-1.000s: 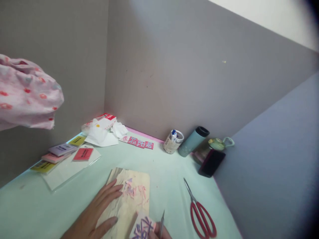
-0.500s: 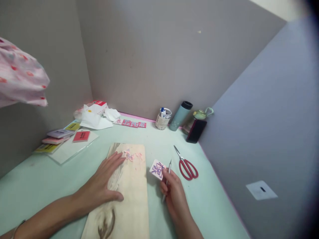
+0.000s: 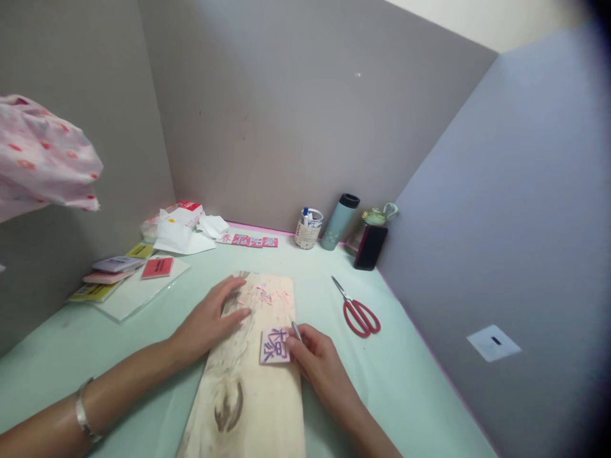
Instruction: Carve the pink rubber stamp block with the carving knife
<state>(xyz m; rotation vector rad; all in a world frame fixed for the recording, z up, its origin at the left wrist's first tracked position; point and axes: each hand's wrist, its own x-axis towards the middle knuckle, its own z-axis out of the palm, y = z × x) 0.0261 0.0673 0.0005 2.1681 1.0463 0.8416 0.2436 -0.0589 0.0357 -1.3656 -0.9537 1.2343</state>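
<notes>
My left hand (image 3: 217, 318) lies with thumb and fingers spread over the far left part of a wooden board (image 3: 267, 407). My right hand (image 3: 319, 359) is at the board's right edge. Its fingers hold a slim silver craft knife (image 3: 296, 330), tip pointing away, and pinch the right edge of a small square block (image 3: 274, 346). A purple character is drawn on the block's pale face. The block is over the board; I cannot tell whether it touches. Pink shavings (image 3: 265, 294) are scattered at the board's far end.
Red-handled scissors (image 3: 358, 312) lie right of the board. Behind stand a tin of pens (image 3: 308, 229), a teal flask (image 3: 340, 222) and a phone (image 3: 371, 247). Carved character pieces (image 3: 255, 241) line the back. Coloured packets (image 3: 157, 268) and white papers (image 3: 191, 238) sit left.
My right hand has moved left with the block and knife, from beside the board to over it. My left hand has slid toward the board's far end. The board appears shifted rightward.
</notes>
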